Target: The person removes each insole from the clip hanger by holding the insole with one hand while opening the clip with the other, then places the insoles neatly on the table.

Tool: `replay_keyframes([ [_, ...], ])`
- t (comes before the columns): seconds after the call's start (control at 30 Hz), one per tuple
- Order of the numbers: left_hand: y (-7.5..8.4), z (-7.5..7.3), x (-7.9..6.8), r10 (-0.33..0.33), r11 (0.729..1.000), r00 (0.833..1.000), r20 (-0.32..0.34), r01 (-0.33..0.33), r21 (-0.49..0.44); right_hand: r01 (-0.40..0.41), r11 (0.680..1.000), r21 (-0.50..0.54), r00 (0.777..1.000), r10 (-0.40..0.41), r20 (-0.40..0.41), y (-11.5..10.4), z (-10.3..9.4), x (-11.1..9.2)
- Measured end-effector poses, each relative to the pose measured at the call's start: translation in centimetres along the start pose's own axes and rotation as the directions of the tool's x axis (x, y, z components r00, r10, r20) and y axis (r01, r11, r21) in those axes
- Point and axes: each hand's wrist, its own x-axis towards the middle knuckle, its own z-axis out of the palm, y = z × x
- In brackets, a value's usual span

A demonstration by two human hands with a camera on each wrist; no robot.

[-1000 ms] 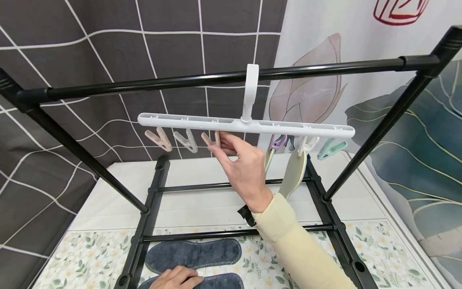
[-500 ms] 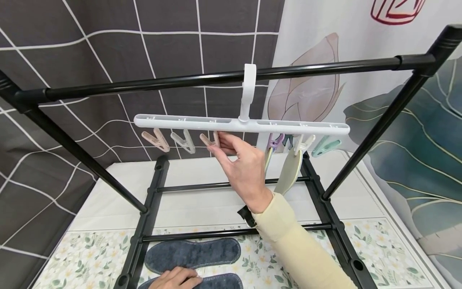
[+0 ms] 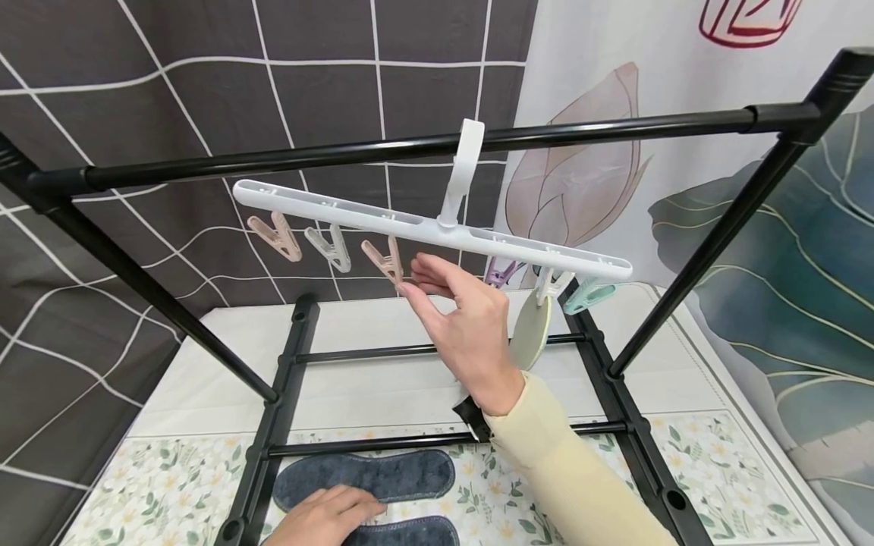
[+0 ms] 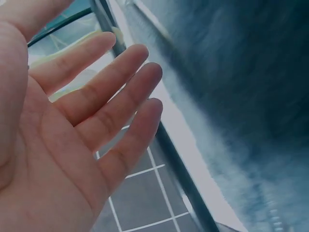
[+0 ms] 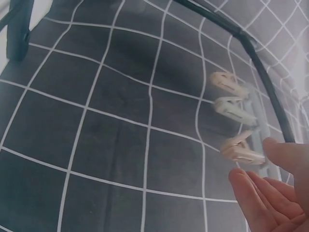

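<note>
My right hand (image 3: pixel 471 330) is beside a pink clothespin (image 3: pixel 385 262) under a white clip hanger (image 3: pixel 437 231). The thumb tip is at the clothespin's lower end; in the right wrist view the clothespin (image 5: pixel 243 150) sits clear of any pinch. Hooked on a black bar, the hanger tilts down to the right. A pale green insole-like piece (image 3: pixel 531 330) hangs from a white clothespin (image 3: pixel 553 287). Over two dark blue insoles (image 3: pixel 369 478) on the floral surface is my left hand (image 3: pixel 328 516), fingers extended in the left wrist view.
A black rack (image 3: pixel 307 157) frames the hanger with its top bar and slanted legs. Another pink clothespin (image 3: pixel 276 236), a grey one (image 3: pixel 330 249), a purple one (image 3: pixel 501 271) and a mint one (image 3: pixel 587 296) hang from the hanger. A dark grid curtain (image 3: pixel 205 114) stands behind.
My right hand has let go of the pink clothespin and dropped slightly. The hanger has tipped, left end up and right end down. My left hand has shifted slightly on the insoles.
</note>
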Motion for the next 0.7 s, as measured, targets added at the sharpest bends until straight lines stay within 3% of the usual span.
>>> replay_keyframes([
  [0.1, -1.9, 2.1, -0.8, -0.092, 0.995, 0.995, -0.043, 0.094, 0.032, 0.003, 1.000, -0.010, 1.000, -0.003, -0.026, -0.4, -0.5, -0.2],
  [0.13, -2.2, 2.1, -0.8, -0.117, 0.993, 0.992, -0.041, 0.118, 0.026, 0.003, 1.000, -0.009, 0.999, -0.003, -0.033, -0.4, -0.7, -0.3],
  [0.33, -1.6, 0.4, 0.7, -0.261, 0.964, 0.965, -0.030, 0.262, 0.041, -0.018, 0.999, -0.030, 0.998, 0.016, -0.063, -0.6, -2.4, -0.9],
  [0.5, -1.7, -0.2, 1.8, -0.270, 0.961, 0.958, -0.100, 0.275, 0.036, -0.035, 0.999, -0.033, 0.993, 0.031, -0.118, -0.4, -3.6, -1.2],
  [0.7, -2.0, -0.9, 3.6, -0.233, 0.968, 0.939, -0.253, 0.248, 0.028, -0.055, 0.998, -0.022, 0.981, 0.050, -0.189, 0.0, -4.7, -1.4],
])
